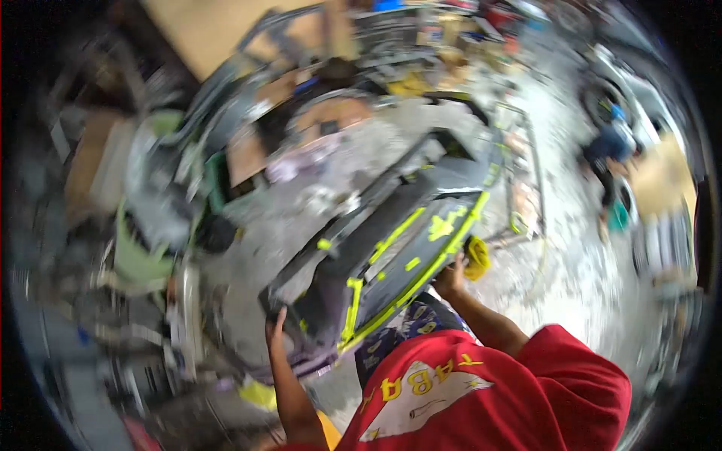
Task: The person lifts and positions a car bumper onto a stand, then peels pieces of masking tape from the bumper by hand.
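Note:
A dark car bumper (406,199) with bright yellow-green tape along its edges and in patches lies slanted across the middle of the view, in front of my body. My left hand (277,325) grips its near left end, thumb upward along the side. At the lower right edge, my right hand (450,279) is closed on the bumper; its fingers are partly hidden and blurred. A bunched yellow cloth (477,259) shows right beside my right hand, and I cannot tell whether that hand also holds it.
A pale green bin (139,252) stands at left, near cardboard and car parts. Clutter lines the back. A thin metal frame (538,173) stands right of the bumper. Farther right, a person (611,150) bends beside a car (653,101) and a teal bucket (619,216).

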Tool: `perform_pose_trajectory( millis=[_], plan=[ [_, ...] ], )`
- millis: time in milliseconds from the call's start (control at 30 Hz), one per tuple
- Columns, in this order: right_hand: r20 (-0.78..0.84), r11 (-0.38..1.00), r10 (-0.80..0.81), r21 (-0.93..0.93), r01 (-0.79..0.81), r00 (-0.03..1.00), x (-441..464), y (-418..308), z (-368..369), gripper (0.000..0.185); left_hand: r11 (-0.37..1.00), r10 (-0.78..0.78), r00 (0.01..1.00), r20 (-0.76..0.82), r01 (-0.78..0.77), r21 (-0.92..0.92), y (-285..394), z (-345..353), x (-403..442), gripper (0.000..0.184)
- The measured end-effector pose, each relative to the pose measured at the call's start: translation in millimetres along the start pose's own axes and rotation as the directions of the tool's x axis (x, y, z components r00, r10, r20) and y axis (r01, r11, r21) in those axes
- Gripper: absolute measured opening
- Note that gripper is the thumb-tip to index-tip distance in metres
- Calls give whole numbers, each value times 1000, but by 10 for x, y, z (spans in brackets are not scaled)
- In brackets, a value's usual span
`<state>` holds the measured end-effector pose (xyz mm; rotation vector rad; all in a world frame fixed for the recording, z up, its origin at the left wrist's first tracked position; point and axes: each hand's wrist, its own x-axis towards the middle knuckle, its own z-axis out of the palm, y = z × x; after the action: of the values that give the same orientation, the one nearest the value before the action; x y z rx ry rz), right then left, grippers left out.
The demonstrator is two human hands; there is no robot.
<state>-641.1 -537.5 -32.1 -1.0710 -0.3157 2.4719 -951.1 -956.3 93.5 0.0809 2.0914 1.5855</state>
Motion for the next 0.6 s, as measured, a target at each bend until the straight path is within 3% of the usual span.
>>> perform_pose_trajectory(
  millis=[33, 100, 167, 400, 533, 600],
  plan=[
    [-96, 999, -46, 10, 48, 994, -7, 34, 117, 118, 995, -86, 996, 37, 88, -43, -529, -192, 280, 61],
    [-100, 994, -66, 86, 74, 993, 9, 89, 121, 113, 981, -154, 987, -51, 147, -129, -112, 68, 50, 60],
    [-70, 981, -132, 131, 140, 989, 31, 110, 188, 111, 941, -311, 949, -55, 300, -154, -279, -13, 188, 60],
    [-23, 938, -210, 278, 208, 977, 118, 31, 220, 99, 951, -223, 962, -155, 179, -251, -201, 100, 184, 70],
    [-84, 926, -214, 298, 230, 973, 172, -83, 226, 94, 954, -290, 905, -310, 250, -162, 6, 242, 113, 81],
    [-94, 908, -224, 340, 243, 970, 281, -189, 252, 92, 958, -284, 901, -327, 254, -131, -197, 166, 239, 79]
  ],
)
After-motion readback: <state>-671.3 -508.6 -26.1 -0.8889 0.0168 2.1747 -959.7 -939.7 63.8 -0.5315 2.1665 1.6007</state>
